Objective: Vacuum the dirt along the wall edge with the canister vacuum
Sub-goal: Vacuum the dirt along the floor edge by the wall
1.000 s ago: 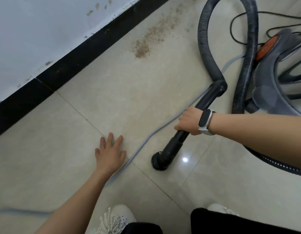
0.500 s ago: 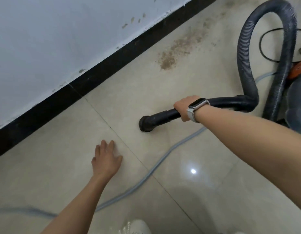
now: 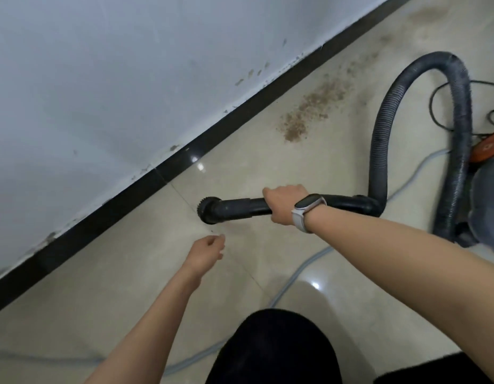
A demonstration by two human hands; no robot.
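One dirt patch on floor tile beside black baseboard, at 1 o'clock from brush nozzle. Nozzle apart from dirt, near baseboard. Right hand wrapped tight round black wand; watch on wrist. Ribbed hose loops toward canister at 3 o'clock. Left hand at 6 o'clock of nozzle, fingers loosely curled, holding nothing. Pale cord on floor.

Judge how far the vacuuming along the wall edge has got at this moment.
Done: right hand grips the wand; nothing looks vacuumed yet. In hand: the brush nozzle sits near the black skirting, short of the dirt. Left: the whole brown patch and the fainter trail beyond.
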